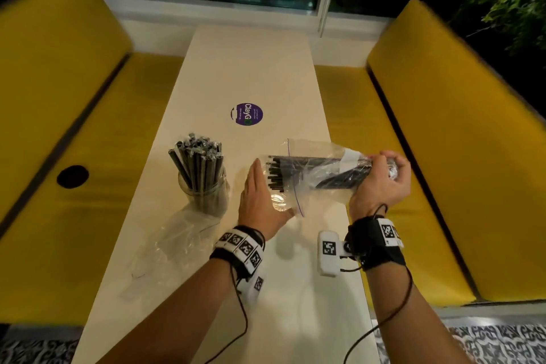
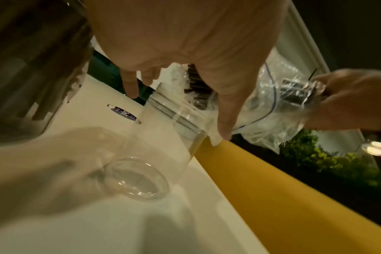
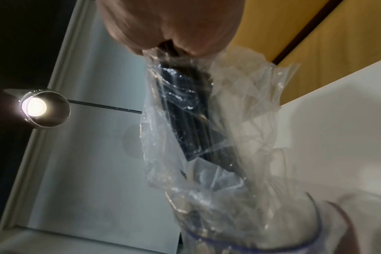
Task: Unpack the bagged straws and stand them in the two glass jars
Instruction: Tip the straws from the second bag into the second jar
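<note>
Straws (image 1: 310, 170), black and bagged, lie almost level just above the empty jar (image 2: 141, 173), so they can slide into it. Right hand (image 1: 384, 180) squeezes the bag (image 1: 322, 154) at its closed end; left hand (image 1: 260, 201), fingers straight, steadies the jar. Left of it, the full jar (image 1: 204, 192).

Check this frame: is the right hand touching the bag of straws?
Touching. In the head view the right hand has its fingers curled round the closed end of the bag of straws; the right wrist view shows plastic bunched in the grip.
</note>
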Available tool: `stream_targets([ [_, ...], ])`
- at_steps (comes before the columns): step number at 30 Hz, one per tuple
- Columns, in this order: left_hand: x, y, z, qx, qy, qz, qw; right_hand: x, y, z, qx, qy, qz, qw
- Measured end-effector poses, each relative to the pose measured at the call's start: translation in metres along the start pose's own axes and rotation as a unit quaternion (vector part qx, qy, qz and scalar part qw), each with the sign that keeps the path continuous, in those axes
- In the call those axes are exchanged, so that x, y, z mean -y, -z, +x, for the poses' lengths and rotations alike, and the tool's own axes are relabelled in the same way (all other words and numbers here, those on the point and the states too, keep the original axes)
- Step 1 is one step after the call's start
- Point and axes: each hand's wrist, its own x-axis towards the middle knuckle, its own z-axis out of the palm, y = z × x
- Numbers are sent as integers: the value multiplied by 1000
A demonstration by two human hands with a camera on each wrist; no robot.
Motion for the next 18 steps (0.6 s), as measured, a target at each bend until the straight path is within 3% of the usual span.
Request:
stream_targets([
  [7, 11, -6, 11, -33, -73, 6, 997, -12, 5, 1, 11, 41, -78, 996],
  [12, 17, -10, 14, -44, -82, 11, 996, -16, -1, 6, 37, 25, -133, 990],
  [18, 17, -8, 15, -43, -66, 6, 997, -17, -20, 31, 115, -2, -283, 952],
])
